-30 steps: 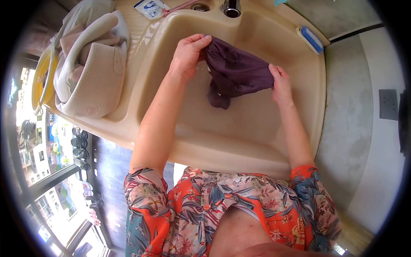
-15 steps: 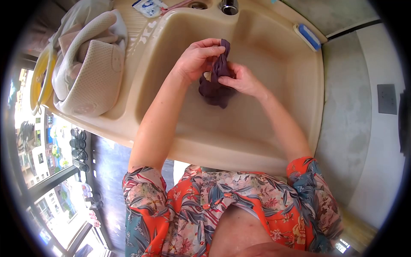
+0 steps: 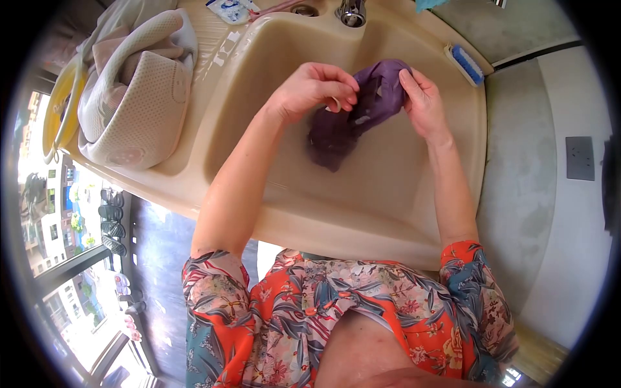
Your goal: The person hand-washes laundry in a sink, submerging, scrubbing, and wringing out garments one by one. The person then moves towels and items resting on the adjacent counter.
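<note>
A wet purple garment (image 3: 383,81), small and soft, is stretched open over the sink basin (image 3: 375,200), its lower part hanging in the shallow cloudy water. On its upper right edge, my right hand (image 3: 424,100) pinches the fabric between thumb and fingers. My left hand (image 3: 317,90) is curled closed at the upper left edge, the fingertips against the cloth. The inside of the garment shows between both hands, with a small pale patch in it. What kind of garment it is I cannot tell.
A metal faucet (image 3: 351,11) stands at the sink's back edge. On the right rim lies a blue-and-white scrub brush (image 3: 466,64). Left of the basin, a white mesh basket (image 3: 139,113) of clothes sits beside a yellow basin (image 3: 61,116). A plastic packet (image 3: 231,10) lies behind.
My right hand has moved up and right, drawing the bunched garment open and wide. My left hand has shifted slightly right and curled more.
</note>
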A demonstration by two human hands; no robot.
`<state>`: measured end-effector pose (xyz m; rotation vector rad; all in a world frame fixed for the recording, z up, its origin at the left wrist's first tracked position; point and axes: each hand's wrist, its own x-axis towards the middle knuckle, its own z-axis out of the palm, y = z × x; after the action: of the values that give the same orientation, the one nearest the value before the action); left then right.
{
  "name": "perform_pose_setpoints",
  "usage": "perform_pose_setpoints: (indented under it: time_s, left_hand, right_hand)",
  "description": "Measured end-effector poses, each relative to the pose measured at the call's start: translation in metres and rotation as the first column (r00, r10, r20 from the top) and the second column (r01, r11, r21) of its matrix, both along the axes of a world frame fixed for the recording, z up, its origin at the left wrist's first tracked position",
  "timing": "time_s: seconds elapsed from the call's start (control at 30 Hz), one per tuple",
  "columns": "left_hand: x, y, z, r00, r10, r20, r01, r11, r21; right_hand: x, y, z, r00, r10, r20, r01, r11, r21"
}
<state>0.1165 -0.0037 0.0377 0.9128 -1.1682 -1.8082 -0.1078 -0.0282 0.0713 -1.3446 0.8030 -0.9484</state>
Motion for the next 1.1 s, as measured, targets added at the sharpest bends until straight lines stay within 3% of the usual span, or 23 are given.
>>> perform_pose_setpoints:
  time_s: [0.07,0.2,0.23,0.3,0.4,0.5,0.6,0.63,0.67,0.7,0.83,0.93,1.1]
  left_hand:
    - [-0.017,0.007,0.002,0.994,-0.106,-0.035,0.106,0.994,-0.007]
    - [-0.039,0.011,-0.02,0.983,-0.136,0.122,0.163,0.953,-0.255]
    - [-0.04,0.01,-0.022,0.929,-0.052,0.366,0.19,0.917,-0.351]
    - [-0.041,0.01,-0.027,0.651,0.196,0.734,0.306,0.817,-0.49]
    - [-0.039,0.013,-0.021,0.3,0.358,0.884,0.399,0.795,-0.458]
    - [-0.032,0.013,-0.005,0.183,0.359,0.915,0.4,0.823,-0.403]
    - [-0.015,0.002,-0.018,0.525,0.374,0.765,0.21,0.814,-0.542]
    - [-0.008,0.001,-0.006,0.717,0.173,0.676,0.108,0.93,-0.352]
    - [-0.004,0.006,0.007,0.876,0.058,0.479,0.046,0.978,-0.202]
    - [-0.003,0.007,0.009,0.945,0.103,0.31,-0.037,0.976,-0.214]
    - [0.007,0.003,0.007,0.966,0.161,-0.202,-0.168,0.986,-0.02]
    - [0.007,0.003,0.013,0.945,0.151,-0.29,-0.129,0.987,0.095]
    - [-0.001,0.0,-0.006,0.981,-0.165,0.106,0.153,0.982,0.115]
  right_hand:
    - [0.0,0.0,-0.001,0.993,-0.006,0.122,-0.011,0.991,0.136]
    - [0.003,0.004,0.012,0.978,-0.024,0.206,-0.024,0.973,0.23]
    - [0.002,0.004,0.014,0.976,-0.033,0.217,-0.018,0.973,0.232]
    - [0.0,0.004,0.02,0.976,-0.042,0.212,-0.012,0.97,0.245]
    - [-0.006,0.006,0.022,0.98,-0.083,0.182,0.039,0.972,0.234]
    - [-0.017,0.0,0.019,0.984,-0.11,0.139,0.087,0.983,0.162]
    - [-0.034,-0.01,0.014,0.987,-0.129,0.1,0.119,0.987,0.107]
    - [-0.037,-0.011,0.014,0.987,-0.136,0.088,0.128,0.987,0.094]
    - [-0.039,-0.01,0.016,0.991,-0.12,0.061,0.113,0.989,0.099]
    - [-0.041,-0.009,0.021,0.994,-0.105,0.036,0.1,0.989,0.104]
    - [-0.063,-0.011,0.021,0.989,-0.132,-0.06,0.141,0.97,0.198]
    - [-0.063,-0.011,0.02,0.972,-0.177,-0.154,0.206,0.959,0.193]
    - [-0.048,-0.013,0.017,0.979,-0.074,-0.191,0.1,0.987,0.129]
